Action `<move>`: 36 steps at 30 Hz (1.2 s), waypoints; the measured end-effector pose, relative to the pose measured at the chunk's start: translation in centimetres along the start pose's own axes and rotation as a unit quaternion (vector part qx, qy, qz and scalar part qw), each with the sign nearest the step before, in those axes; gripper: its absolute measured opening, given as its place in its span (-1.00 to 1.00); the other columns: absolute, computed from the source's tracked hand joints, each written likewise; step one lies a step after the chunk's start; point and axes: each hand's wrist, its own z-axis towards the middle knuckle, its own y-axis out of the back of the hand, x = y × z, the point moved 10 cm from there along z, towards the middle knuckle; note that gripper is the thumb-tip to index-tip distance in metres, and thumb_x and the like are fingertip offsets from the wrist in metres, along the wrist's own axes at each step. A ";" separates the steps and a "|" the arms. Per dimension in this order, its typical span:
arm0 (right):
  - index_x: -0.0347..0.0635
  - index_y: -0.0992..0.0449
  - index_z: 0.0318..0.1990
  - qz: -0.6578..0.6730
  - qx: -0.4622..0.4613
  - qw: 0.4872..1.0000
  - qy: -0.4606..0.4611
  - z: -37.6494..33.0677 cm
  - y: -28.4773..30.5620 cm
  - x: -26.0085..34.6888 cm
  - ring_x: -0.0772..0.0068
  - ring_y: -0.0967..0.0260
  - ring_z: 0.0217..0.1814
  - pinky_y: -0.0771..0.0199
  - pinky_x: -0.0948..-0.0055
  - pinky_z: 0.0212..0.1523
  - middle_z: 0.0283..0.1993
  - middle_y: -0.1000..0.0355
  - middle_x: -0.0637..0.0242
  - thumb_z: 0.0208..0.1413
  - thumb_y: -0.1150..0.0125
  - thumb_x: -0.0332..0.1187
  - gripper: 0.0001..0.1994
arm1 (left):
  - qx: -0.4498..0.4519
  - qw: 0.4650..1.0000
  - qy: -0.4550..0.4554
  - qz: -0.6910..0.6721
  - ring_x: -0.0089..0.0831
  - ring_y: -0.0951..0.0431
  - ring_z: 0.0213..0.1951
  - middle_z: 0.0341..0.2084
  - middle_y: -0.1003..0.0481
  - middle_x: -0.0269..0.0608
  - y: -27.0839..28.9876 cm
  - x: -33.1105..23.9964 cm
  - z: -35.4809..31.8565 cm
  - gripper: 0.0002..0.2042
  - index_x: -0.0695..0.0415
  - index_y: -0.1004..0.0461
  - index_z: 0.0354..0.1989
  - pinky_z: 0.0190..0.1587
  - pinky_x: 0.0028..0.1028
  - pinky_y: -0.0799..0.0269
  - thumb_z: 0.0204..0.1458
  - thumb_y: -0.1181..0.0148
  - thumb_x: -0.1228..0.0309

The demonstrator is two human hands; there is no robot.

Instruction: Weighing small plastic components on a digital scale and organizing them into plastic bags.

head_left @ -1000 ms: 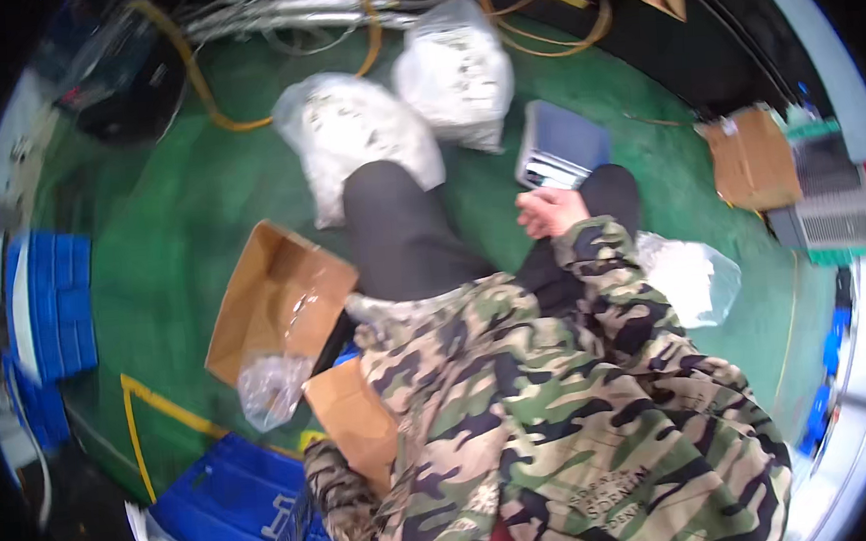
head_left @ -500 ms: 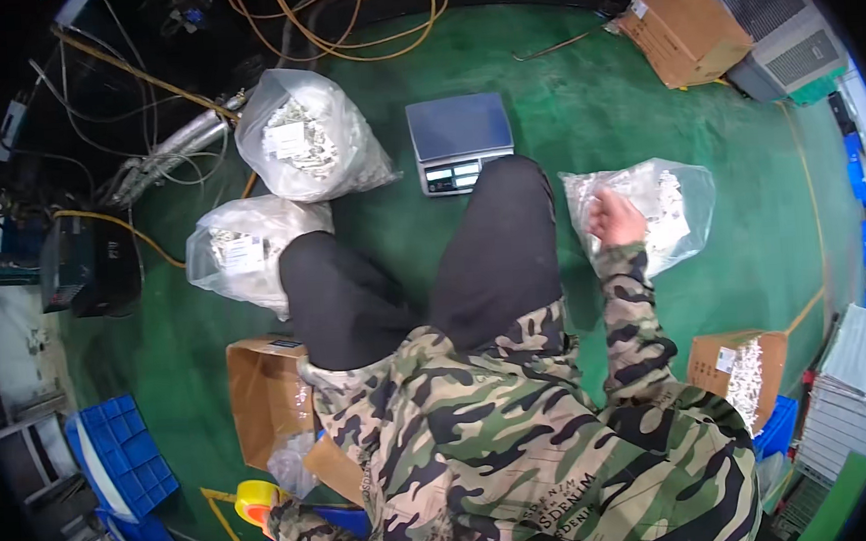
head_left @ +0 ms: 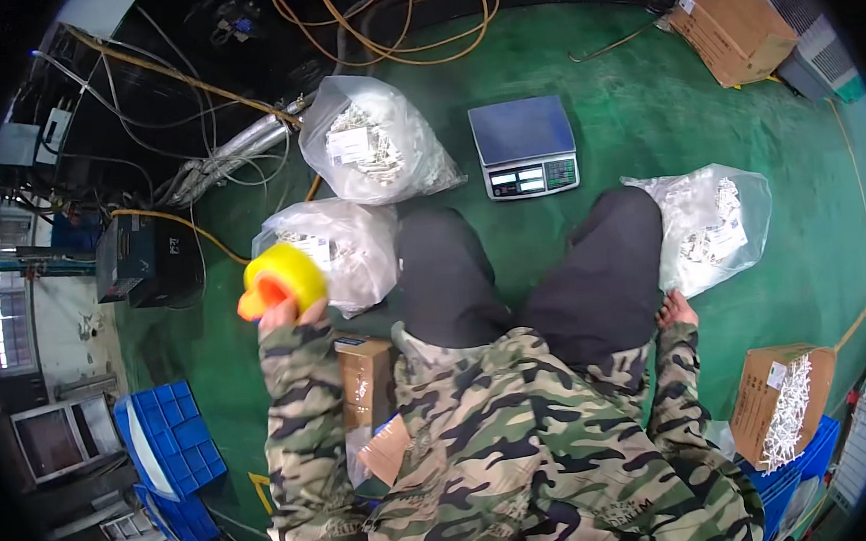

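Note:
In my left hand (head_left: 292, 314) is a yellow tape roll on an orange dispenser (head_left: 292, 267), raised in front of the nearer left bag of small white parts (head_left: 363, 265). My fingers are closed round the dispenser's near side. My right hand (head_left: 675, 309) is low beside my right knee, its fingers loosely bent, close to the near edge of the right clear bag (head_left: 710, 229). That bag also holds small white parts and a white label. Whether the fingertips touch its plastic is hard to see.
A third filled bag (head_left: 371, 140) stands farther back on the left. A digital scale (head_left: 525, 146) lies ahead on the green floor. Cartons stand at the far right (head_left: 736, 29), near right (head_left: 777, 408) with white parts, and by my left leg (head_left: 365, 374). Blue crates (head_left: 176, 440) are at left.
My left hand has risen from the lower left with the tape dispenser. The right hand has drawn back from over the right bag to its near edge. The whole view has shifted.

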 end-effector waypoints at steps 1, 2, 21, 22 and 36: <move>-0.27 -0.48 0.06 -0.006 0.003 1.000 0.007 -0.6 0.5 0.0 0.39 -0.27 -0.40 -0.37 0.35 -0.36 -0.09 -0.49 0.22 0.17 -0.26 -0.12 -0.56 | -0.005 0.998 -0.054 0.011 -0.20 -0.53 -0.33 -0.41 -0.46 -0.27 -1.1 -1.3 1.6 -0.75 -0.29 -0.65 -0.29 -0.26 -0.20 -0.45 -0.21 -0.32 0.35; -0.26 -0.50 0.03 -0.006 0.001 1.000 0.011 -1.5 1.2 0.0 0.41 -0.28 -0.44 -0.36 0.38 -0.40 -0.14 -0.52 0.24 0.17 -0.26 -0.13 -0.58 | 0.004 0.998 -0.063 0.003 -0.21 -0.53 -0.33 -0.42 -0.46 -0.27 -2.2 -1.6 3.3 -0.75 -0.30 -0.65 -0.29 -0.27 -0.20 -0.45 -0.21 -0.32 0.35; -0.25 -0.38 0.12 -0.193 0.235 0.952 0.027 6.8 -19.5 10.3 0.08 -0.51 -0.22 -0.56 0.19 -0.27 -0.02 -0.48 -0.06 0.33 0.07 -0.14 -0.61 | -0.023 0.972 -0.141 -0.185 -0.14 -0.49 -0.33 -0.45 -0.40 -0.20 -9.8 -18.5 25.1 -0.75 -0.14 -0.67 -0.36 -0.16 -0.14 -0.44 -0.27 -0.28 0.48; -0.23 -0.41 0.12 -0.123 0.233 0.961 -0.079 8.6 -22.0 8.8 0.12 -0.53 -0.18 -0.59 0.21 -0.22 -0.01 -0.52 -0.01 0.28 -0.07 -0.12 -0.59 | 0.004 0.969 -0.143 -0.202 -0.13 -0.51 -0.31 -0.40 -0.44 -0.16 -11.3 -19.6 25.7 -0.73 -0.11 -0.67 -0.37 -0.11 -0.11 -0.46 -0.29 -0.22 0.50; -0.39 -0.51 0.02 -0.453 0.205 0.833 0.242 20.8 -43.5 5.5 0.01 -0.51 0.02 -0.42 0.24 0.05 -0.04 -0.55 -0.05 0.04 -0.24 0.21 -0.28 | 0.213 0.919 -0.246 -0.221 -0.17 -0.51 -0.21 -0.38 -0.48 -0.21 -36.5 -26.5 28.2 -0.78 -0.16 -0.68 -0.31 0.05 -0.18 -0.38 -0.16 -0.24 0.39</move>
